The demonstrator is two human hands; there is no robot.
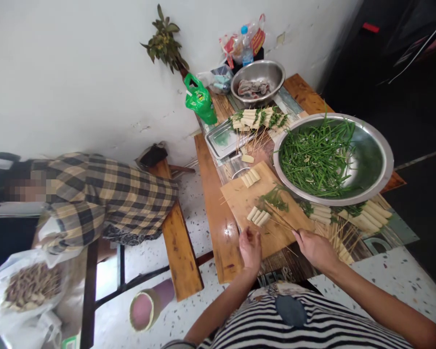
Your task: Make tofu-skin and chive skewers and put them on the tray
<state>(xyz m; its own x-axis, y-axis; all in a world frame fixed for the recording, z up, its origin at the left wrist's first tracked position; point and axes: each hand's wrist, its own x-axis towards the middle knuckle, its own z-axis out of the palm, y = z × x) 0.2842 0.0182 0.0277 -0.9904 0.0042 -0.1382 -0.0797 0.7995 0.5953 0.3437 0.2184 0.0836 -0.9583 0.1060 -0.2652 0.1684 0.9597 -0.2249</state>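
Your right hand (pixel 314 248) is gripping a skewer (pixel 281 220), its tip lying on the cutting board (pixel 240 198) beside a row of tofu sticks (pixel 258 215). Your left hand (pixel 250 249) is curling at the board's near edge; I cannot tell if it is holding anything. Careful: a slip could be jabbing that hand or splitting the tofu. Beyond the board, the big bowl (pixel 380 160) is holding green stems (pixel 316 155). Farther back, the small bowl (pixel 272 72) is holding pale scraps (pixel 252 87), and the tray (pixel 218 143) is carrying finished skewers (pixel 257 118).

Head camera looks down, close above the cutting board (pixel 236 201).

Bare board (pixel 236 199) left of steel bowl (pixel 376 160)
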